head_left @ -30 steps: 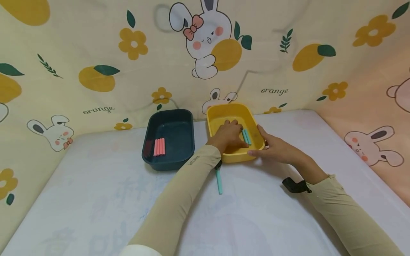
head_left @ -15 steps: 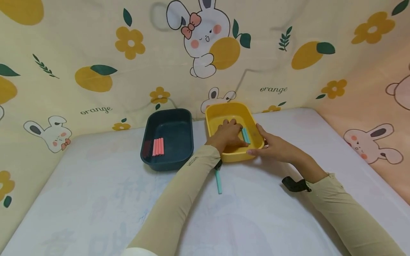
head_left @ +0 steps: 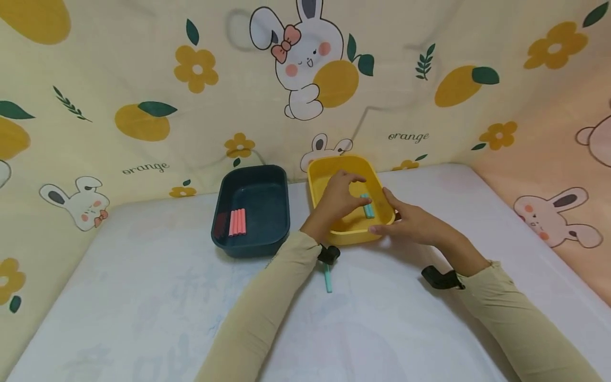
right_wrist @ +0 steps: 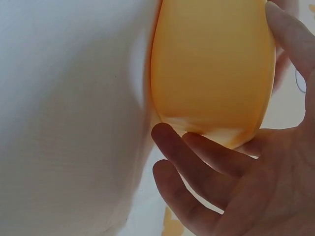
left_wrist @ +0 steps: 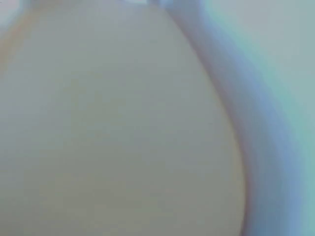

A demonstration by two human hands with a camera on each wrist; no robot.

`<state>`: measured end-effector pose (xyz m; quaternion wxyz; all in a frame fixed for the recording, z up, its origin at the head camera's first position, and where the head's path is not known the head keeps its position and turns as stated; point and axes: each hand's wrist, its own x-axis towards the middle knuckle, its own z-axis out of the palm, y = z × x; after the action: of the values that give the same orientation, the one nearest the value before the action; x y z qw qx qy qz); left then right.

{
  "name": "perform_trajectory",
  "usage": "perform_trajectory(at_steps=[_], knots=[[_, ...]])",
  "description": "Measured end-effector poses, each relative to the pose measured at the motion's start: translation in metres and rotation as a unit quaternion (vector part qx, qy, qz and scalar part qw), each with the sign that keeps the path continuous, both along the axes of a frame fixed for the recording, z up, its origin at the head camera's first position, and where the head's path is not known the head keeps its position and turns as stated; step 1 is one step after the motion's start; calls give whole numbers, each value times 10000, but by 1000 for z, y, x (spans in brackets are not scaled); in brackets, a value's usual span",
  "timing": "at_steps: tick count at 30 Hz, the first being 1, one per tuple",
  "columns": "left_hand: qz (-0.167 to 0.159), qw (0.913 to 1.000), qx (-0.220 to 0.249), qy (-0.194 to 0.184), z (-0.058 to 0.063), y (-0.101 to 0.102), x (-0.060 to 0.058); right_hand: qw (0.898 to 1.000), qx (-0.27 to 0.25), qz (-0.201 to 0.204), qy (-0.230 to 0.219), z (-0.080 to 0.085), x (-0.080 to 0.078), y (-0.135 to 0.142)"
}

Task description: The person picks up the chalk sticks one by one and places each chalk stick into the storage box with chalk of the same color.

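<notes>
In the head view my left hand [head_left: 338,197] hovers inside the yellow tub [head_left: 355,237], its thumb and fingers held apart in a curve. Short teal chalk-like sticks [head_left: 368,208] lie side by side in the tub; the thumb tip is next to them, and contact cannot be told. My right hand [head_left: 411,223] holds the tub's near right corner. The right wrist view shows that thumb [right_wrist: 290,37] at one edge of the tub [right_wrist: 211,69] and the fingers at its end. The left wrist view is a blur of pale surfaces.
Left of the yellow tub stands a dark blue tub [head_left: 253,247] with several pink sticks [head_left: 237,222] lined up inside. Another teal stick [head_left: 328,280] lies on the white tabletop [head_left: 143,297], partly behind the left wrist camera [head_left: 329,254]. A printed cloth [head_left: 267,116] hangs behind.
My left hand has lifted a little off the tub's floor and its fingers have spread from the thumb. The teal sticks in the tub shifted slightly. My right hand stays put.
</notes>
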<state>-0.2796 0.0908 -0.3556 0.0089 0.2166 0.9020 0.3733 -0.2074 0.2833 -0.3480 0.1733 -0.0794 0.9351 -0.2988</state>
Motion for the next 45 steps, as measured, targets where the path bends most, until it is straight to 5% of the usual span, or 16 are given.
perform_trajectory(at_steps=[6, 17, 33, 45], knots=[[150, 9929, 1181, 66, 2, -15, 21, 10000, 41, -25, -25, 1, 1, -1], [216, 9787, 1966, -554, 16, -55, 50, 9999, 96, -27, -40, -2, -1, 1], [-331, 9831, 1522, -962, 12, -95, 103, 9999, 137, -50, -38, -2, -2, -1], [-330, 9878, 994, -1152, 1, -107, 117, 9999, 67, -70, -71, -1, 0, -1]])
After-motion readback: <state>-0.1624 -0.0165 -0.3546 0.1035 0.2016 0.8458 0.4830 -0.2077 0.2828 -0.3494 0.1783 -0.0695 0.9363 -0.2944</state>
